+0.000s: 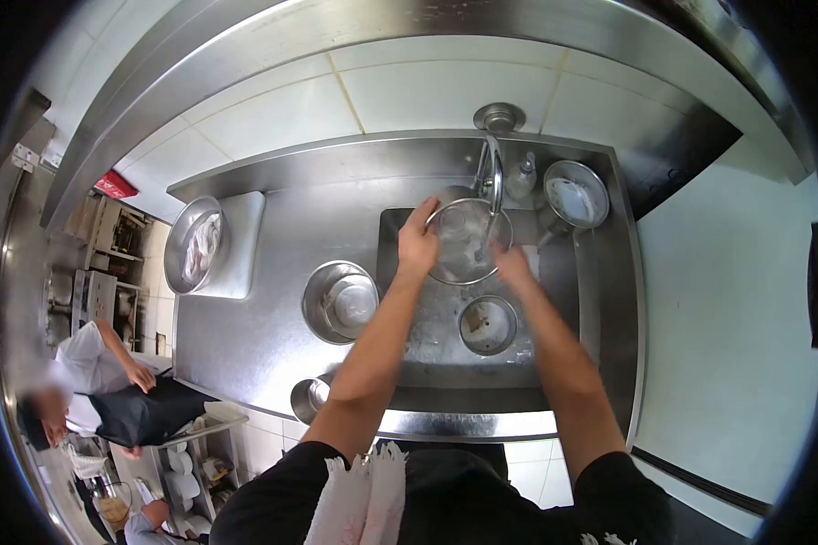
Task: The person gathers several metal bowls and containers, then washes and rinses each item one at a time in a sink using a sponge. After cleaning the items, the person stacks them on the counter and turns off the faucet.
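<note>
My left hand point(418, 240) is closed on the left rim of a round metal bowl point(445, 274), holding it over the sink under the faucet point(496, 173). At the bowl's right side is my right hand point(511, 262); its fingers reach over the rim and are smeared by motion, so their grip does not show. Whitish, blurred contents, perhaps water, are inside the bowl. Below it, a smaller round metal pot point(488, 350) with some brownish bits sits in the sink basin point(427, 363).
Left of the sink stand a deep metal pot point(311, 313) and a small metal pot point(302, 400). A metal basin point(174, 263) rests on a white board point(245, 236). At back right are a clear bottle point(521, 180) and another pot point(600, 195). A co-worker point(86, 354) stands at left.
</note>
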A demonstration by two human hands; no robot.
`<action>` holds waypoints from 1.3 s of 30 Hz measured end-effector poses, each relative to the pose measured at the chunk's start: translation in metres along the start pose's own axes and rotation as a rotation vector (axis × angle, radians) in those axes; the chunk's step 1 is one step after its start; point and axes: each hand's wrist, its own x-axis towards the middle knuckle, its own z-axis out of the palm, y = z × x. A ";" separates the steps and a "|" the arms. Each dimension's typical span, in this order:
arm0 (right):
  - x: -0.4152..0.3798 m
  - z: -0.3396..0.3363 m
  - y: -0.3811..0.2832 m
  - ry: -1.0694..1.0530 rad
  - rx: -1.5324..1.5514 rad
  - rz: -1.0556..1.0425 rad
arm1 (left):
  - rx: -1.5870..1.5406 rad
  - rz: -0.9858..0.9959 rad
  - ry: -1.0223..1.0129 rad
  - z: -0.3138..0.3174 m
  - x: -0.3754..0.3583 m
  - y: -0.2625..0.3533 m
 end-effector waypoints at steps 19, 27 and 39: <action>-0.125 0.002 0.067 0.449 -0.170 -0.598 | -1.003 -1.032 -0.412 0.049 -0.132 -0.086; -0.113 0.012 0.041 0.203 0.528 0.183 | -0.125 -0.910 -0.426 0.022 -0.201 -0.089; -0.134 0.009 0.072 -0.073 0.397 0.327 | 0.493 -0.152 -0.546 -0.068 -0.207 0.041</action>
